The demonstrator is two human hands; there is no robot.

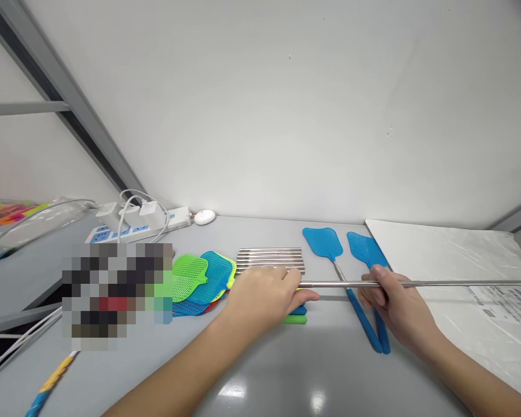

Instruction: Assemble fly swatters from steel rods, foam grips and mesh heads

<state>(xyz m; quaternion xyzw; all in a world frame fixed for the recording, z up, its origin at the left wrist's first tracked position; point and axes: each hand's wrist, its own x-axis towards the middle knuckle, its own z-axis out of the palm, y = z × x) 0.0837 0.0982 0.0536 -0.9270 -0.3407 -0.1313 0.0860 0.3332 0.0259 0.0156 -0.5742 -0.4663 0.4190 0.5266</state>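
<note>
A long, thin metal rod (330, 284) runs level in front of me and leaves the view at the right edge. My left hand (263, 292) is closed around its thicker left end. My right hand (393, 301) grips the rod farther right, thumb on top. Two blue fly swatters (323, 240) lie beyond and below the right hand, handles toward me. Behind my left hand lies a row of several short metal rods (269, 255). Blue and green handles (296, 319) are partly hidden under that hand. Loose mesh swatter heads (189, 278) in green, blue and other colours are piled left of it.
A power strip (141, 231) with white plugs and cables stands at the back left, beside a white oval object (205, 217). A white plastic package (443, 249) covers the right side. A clear bag (47, 223) with colourful items lies far left. One left area is pixelated.
</note>
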